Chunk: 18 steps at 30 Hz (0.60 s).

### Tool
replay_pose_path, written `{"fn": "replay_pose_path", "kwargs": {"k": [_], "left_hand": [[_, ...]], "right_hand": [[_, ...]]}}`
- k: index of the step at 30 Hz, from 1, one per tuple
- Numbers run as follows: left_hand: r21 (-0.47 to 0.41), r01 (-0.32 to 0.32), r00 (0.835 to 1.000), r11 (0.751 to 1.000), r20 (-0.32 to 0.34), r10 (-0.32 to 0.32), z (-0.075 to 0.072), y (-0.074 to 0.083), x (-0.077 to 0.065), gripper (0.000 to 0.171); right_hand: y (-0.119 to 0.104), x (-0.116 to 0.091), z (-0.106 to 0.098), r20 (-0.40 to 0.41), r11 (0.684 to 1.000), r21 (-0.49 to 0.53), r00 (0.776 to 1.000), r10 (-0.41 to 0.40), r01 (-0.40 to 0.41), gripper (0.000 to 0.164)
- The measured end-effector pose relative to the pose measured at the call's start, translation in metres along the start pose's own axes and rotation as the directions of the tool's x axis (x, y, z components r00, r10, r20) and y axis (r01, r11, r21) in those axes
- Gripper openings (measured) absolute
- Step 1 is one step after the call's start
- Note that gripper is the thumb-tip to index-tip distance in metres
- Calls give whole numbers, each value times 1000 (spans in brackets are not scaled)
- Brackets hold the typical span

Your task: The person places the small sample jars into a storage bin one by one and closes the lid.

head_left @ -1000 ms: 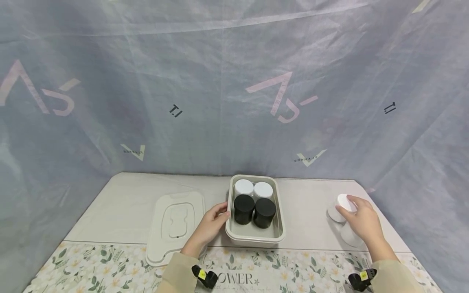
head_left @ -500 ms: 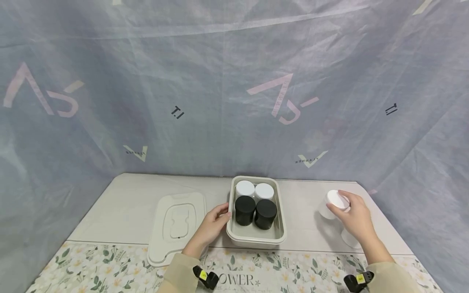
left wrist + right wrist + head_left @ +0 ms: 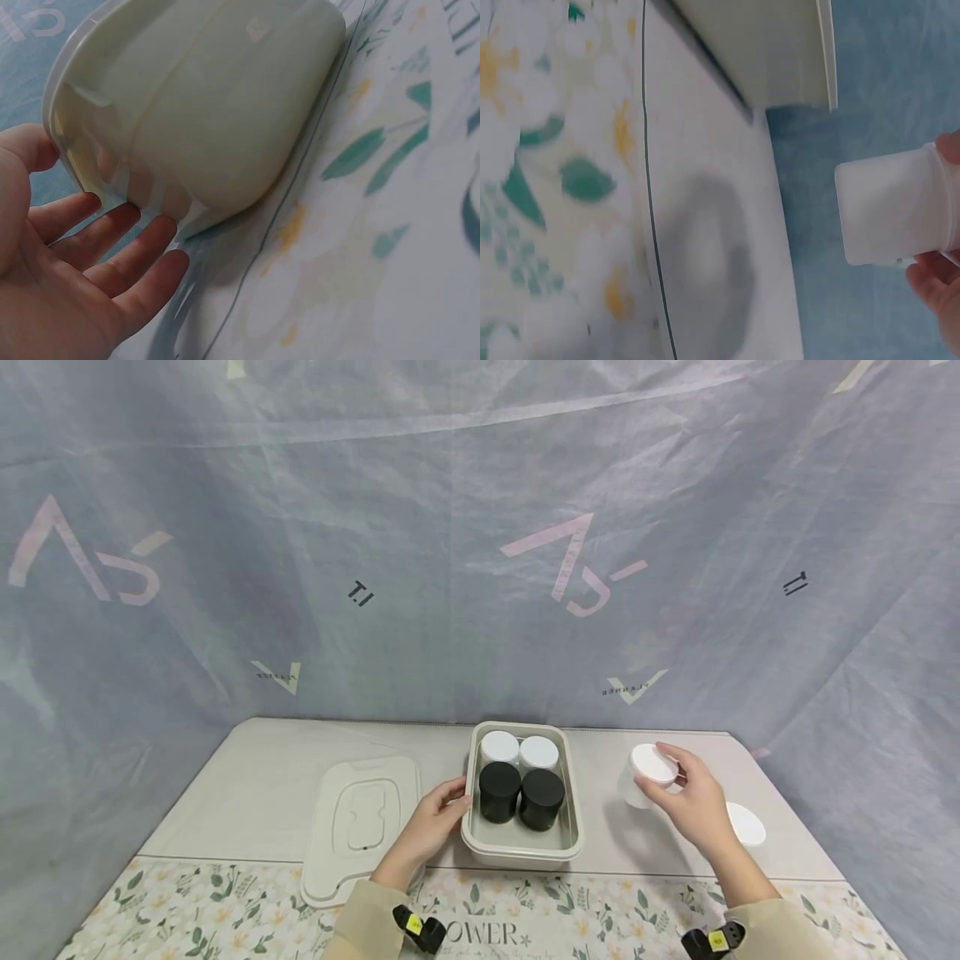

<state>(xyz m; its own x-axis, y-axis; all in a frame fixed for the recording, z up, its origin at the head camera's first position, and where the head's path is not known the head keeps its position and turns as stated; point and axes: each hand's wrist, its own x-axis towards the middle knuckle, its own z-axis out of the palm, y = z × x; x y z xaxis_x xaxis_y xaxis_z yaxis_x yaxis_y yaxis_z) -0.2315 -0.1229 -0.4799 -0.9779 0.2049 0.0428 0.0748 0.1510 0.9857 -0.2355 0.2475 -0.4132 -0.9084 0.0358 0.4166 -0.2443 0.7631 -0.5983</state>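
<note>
My right hand (image 3: 697, 806) grips a white lidded jar (image 3: 652, 765) around its lid, holding it above the table to the right of the bin. In the right wrist view the white jar (image 3: 891, 207) hangs clear of the surface, its shadow on the table. A beige plastic bin (image 3: 517, 852) stands in the middle, with two white-lidded jars (image 3: 538, 752) at its back and two black jars (image 3: 542, 798) in front of them. My left hand (image 3: 426, 823) rests against the bin's left side; the left wrist view shows its loosely extended fingers (image 3: 112, 232) touching the wall.
Another white jar (image 3: 746, 824) stands at the right, partly behind my right wrist. A flat beige lid (image 3: 365, 777) lies left of the bin. A flower-patterned mat strip (image 3: 225, 902) runs along the near edge. A grey-blue cloth (image 3: 420, 568) hangs behind the table.
My right hand has lifted the white jar off the table at the far right and carried it leftward toward the bin. The left hand and bin stay where they were.
</note>
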Motion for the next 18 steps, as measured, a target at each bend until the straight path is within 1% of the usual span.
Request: {"fn": "replay_pose_path", "kwargs": {"k": [5, 9, 12, 14, 18], "left_hand": [[-8, 6, 1000, 1000, -4, -6, 1, 0, 0, 54], [-8, 2, 1000, 1000, -5, -2, 2, 2, -1, 54], [-1, 12, 1000, 1000, -24, -12, 3, 4, -1, 53], [5, 13, 999, 1000, -39, -12, 3, 6, -2, 52], [5, 45, 997, 999, -60, -45, 5, 6, -3, 51]], "right_hand": [[-15, -1, 9, 10, 993, 115, 1000, -26, 25, 59], [-29, -1, 15, 18, 975, 213, 998, -63, 58, 58], [-40, -1, 18, 28, 959, 272, 996, -89, 78, 58], [-48, -1, 18, 33, 949, 302, 994, -104, 89, 58], [-73, -4, 12, 53, 937, 333, 990, -130, 105, 56]]}}
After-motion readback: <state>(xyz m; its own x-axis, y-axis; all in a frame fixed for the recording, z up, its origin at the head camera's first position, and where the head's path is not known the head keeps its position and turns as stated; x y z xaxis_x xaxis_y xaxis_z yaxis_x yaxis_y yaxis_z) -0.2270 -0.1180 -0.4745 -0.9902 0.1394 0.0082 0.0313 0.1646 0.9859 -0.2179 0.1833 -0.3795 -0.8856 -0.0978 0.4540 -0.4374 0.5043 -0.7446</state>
